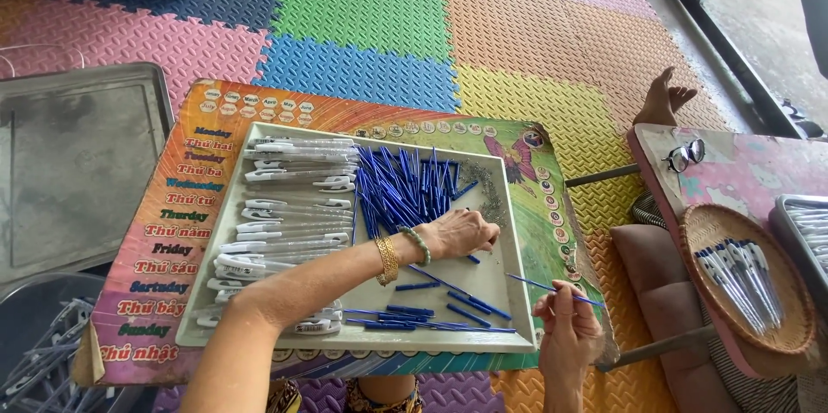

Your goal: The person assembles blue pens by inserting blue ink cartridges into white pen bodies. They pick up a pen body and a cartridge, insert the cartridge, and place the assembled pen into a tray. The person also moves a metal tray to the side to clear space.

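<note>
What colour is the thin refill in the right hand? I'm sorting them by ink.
Blue, seen in the head view: the refill held in the right hand.

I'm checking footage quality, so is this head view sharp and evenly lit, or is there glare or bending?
Head view: soft, even daylight; sharp on the pale rectangular plastic tray and the left hand; faint shadows; wide-lens bending at the edges; mild sheen on the grey metal tray.
</note>
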